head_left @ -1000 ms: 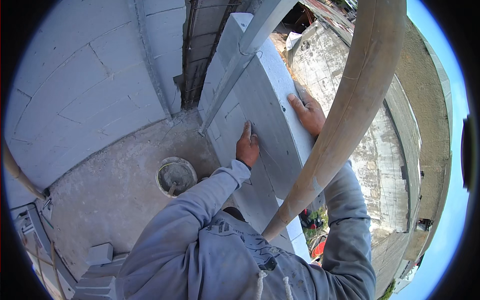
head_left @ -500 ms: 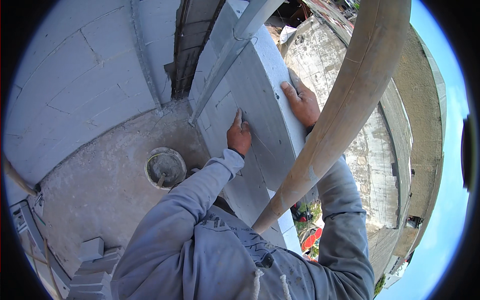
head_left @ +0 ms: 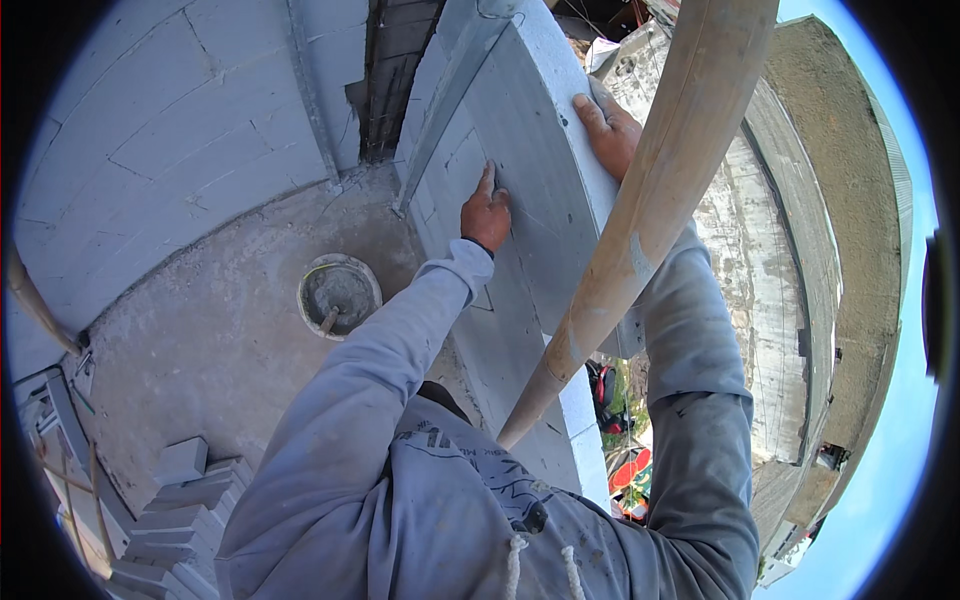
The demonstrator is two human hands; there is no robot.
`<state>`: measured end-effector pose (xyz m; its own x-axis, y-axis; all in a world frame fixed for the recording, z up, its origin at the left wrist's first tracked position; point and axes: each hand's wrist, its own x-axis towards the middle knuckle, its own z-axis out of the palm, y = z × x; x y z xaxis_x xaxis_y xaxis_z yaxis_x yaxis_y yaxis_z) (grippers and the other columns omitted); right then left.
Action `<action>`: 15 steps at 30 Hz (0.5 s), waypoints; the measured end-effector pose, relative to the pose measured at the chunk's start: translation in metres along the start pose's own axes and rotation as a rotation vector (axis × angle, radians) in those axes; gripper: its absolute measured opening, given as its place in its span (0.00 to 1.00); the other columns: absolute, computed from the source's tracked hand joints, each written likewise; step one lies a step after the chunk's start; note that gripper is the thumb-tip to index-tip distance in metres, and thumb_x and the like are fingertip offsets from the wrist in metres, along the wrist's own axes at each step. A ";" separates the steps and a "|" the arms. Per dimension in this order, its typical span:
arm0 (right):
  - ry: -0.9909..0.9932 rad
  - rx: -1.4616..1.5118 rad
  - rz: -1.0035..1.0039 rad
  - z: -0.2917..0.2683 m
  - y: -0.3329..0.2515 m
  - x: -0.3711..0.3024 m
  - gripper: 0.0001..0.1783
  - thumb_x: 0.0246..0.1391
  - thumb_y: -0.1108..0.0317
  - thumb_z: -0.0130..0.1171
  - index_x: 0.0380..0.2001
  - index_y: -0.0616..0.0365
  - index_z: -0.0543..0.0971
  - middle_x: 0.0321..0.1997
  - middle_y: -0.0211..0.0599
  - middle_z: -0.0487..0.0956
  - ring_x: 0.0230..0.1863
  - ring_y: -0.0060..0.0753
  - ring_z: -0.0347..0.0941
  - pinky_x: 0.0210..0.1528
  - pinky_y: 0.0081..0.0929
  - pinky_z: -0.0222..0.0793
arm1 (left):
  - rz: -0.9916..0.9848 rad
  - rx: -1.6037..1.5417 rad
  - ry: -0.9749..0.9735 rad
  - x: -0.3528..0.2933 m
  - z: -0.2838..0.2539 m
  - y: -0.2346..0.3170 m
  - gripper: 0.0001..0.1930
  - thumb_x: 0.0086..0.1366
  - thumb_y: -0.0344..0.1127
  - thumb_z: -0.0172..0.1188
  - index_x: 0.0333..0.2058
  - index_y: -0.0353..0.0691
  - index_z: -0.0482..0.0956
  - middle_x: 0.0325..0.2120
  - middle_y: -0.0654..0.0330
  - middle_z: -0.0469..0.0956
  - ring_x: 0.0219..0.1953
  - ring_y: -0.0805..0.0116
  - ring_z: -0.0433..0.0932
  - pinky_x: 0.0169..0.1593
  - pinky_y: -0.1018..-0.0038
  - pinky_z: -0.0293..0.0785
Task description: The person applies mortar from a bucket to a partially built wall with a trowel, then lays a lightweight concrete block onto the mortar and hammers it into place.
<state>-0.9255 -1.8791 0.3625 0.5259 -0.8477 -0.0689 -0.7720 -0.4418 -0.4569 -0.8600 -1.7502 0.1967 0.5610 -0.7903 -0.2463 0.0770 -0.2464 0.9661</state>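
A long light-grey concrete block (head_left: 545, 150) lies along the top of a block wall (head_left: 505, 355), its near end jutting past the wall's outer side. My left hand (head_left: 486, 215) presses against the inner face, index finger stretched out and the other fingers bent. On the outer edge is my right hand (head_left: 612, 135), thumb on the top surface and fingers reaching over the far side, where their tips are hidden. A thick bamboo pole (head_left: 640, 230) slants in front of my right wrist.
A round bucket of grey mortar (head_left: 340, 295), a tool handle in it, stands on the dusty floor (head_left: 230, 330). Stacked blocks (head_left: 185, 510) are at the lower left. A metal upright (head_left: 455, 95) leans by the wall. Beyond the wall is a drop beside a weathered roof (head_left: 755, 290).
The view has shifted, so the wall, bucket and both hands appear higher in the picture. Both hands remain on the block, and its near end now shows beside the pole.
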 end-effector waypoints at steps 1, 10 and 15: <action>0.005 -0.001 -0.006 0.001 -0.001 0.001 0.35 0.58 0.43 0.38 0.61 0.55 0.58 0.56 0.50 0.68 0.56 0.43 0.67 0.61 0.31 0.54 | -0.026 -0.028 -0.002 -0.002 -0.001 0.001 0.25 0.64 0.33 0.46 0.61 0.44 0.56 0.55 0.45 0.63 0.57 0.50 0.63 0.60 0.73 0.58; 0.097 -0.108 -0.093 0.004 -0.004 -0.007 0.38 0.57 0.39 0.35 0.62 0.55 0.57 0.60 0.51 0.64 0.61 0.47 0.60 0.64 0.32 0.49 | 0.062 0.084 0.054 -0.006 0.008 -0.022 0.27 0.65 0.37 0.45 0.62 0.48 0.53 0.53 0.43 0.65 0.55 0.48 0.66 0.58 0.71 0.59; 0.098 -0.115 -0.139 -0.002 -0.001 -0.011 0.38 0.55 0.37 0.35 0.61 0.51 0.60 0.60 0.48 0.64 0.62 0.48 0.59 0.65 0.34 0.47 | 0.084 0.134 0.010 -0.008 0.012 -0.025 0.27 0.65 0.40 0.45 0.62 0.50 0.52 0.50 0.41 0.68 0.52 0.45 0.68 0.55 0.68 0.63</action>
<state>-0.9309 -1.8703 0.3657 0.5973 -0.7983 0.0765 -0.7332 -0.5823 -0.3513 -0.8765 -1.7445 0.1737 0.5691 -0.8058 -0.1639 -0.0808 -0.2532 0.9640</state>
